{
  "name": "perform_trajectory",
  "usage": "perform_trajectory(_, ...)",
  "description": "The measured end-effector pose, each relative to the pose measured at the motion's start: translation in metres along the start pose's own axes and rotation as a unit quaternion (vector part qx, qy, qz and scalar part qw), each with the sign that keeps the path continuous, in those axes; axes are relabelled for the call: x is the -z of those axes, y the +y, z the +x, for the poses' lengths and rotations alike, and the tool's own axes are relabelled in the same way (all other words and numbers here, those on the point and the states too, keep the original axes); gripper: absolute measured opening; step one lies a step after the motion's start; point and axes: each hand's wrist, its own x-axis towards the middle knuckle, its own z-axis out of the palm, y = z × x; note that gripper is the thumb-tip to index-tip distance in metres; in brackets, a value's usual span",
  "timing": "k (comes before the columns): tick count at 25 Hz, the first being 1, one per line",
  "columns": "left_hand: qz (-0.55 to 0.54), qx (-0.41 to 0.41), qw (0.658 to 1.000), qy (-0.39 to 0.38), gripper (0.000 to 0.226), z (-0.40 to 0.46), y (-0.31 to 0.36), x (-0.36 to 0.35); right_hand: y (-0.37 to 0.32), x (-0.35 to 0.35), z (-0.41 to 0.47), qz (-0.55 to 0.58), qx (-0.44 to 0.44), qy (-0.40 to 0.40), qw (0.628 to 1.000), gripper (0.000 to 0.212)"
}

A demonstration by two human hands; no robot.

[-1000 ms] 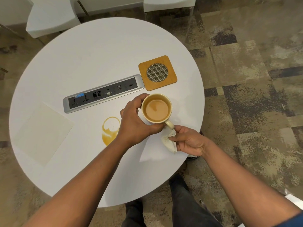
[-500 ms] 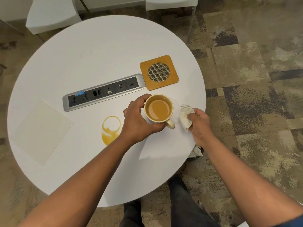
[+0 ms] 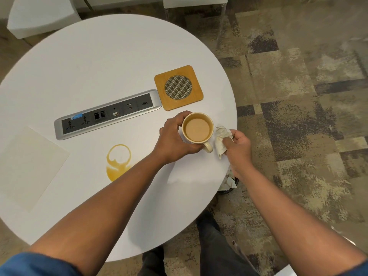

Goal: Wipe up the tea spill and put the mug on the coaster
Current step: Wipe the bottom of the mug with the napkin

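Mug (image 3: 197, 130) full of milky tea sits in my left hand (image 3: 173, 139), fingers wrapped around its far and left side, handle pointing toward me and right. I can't tell whether the base rests on the table (image 3: 99, 56) or is just off it. Coaster (image 3: 178, 87) lies straight ahead of the mug, just beyond it and empty, so I judge the move to be a short push away from me; left hand is the nearer one. Right hand (image 3: 237, 144) is closed on a crumpled tissue (image 3: 221, 138), just right of the mug, close to the handle. Tea spill (image 3: 117, 163) is a ring and puddle left of my left forearm, not yet wiped, near the power strip (image 3: 108, 114). From the tissue, the spill lies across the left arm.
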Motion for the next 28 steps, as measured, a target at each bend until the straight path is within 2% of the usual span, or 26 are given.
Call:
perform_trajectory(4, -0.012, 0.0, 1.0, -0.006, 0.077, 0.015, -0.007, -0.009, 0.004, 0.004, 0.005, 0.008, -0.01, 0.0, 1.0, 0.017)
perform_trajectory(16, -0.012, 0.007, 1.0, -0.013, 0.08, 0.018, -0.019, -0.015, 0.006, 0.006, 0.004, 0.028, -0.019, -0.009, 0.999, 0.023)
perform_trajectory(18, 0.007, 0.026, 1.0, -0.014, 0.095, 0.015, -0.019, -0.015, 0.005, 0.008, 0.002, 0.057, -0.023, -0.007, 0.998, 0.024)
perform_trajectory(21, 0.063, 0.096, 0.993, -0.039, 0.142, 0.004, -0.025, -0.014, 0.004, 0.021, 0.001, 0.109, -0.032, 0.006, 0.994, 0.029)
perform_trajectory(23, 0.098, 0.14, 0.985, -0.038, 0.152, -0.004, -0.033, -0.014, 0.007, 0.036, 0.002, 0.129, -0.04, 0.035, 0.99, 0.034)
perform_trajectory(26, 0.168, 0.184, 0.968, -0.013, 0.142, -0.014, -0.047, -0.018, 0.021, 0.06, 0.004, 0.125, -0.07, 0.106, 0.984, 0.042)
perform_trajectory(28, 0.232, 0.177, 0.956, -0.015, 0.126, -0.017, -0.053, -0.021, 0.038, 0.074, 0.003, 0.093, -0.096, 0.145, 0.98, 0.04)
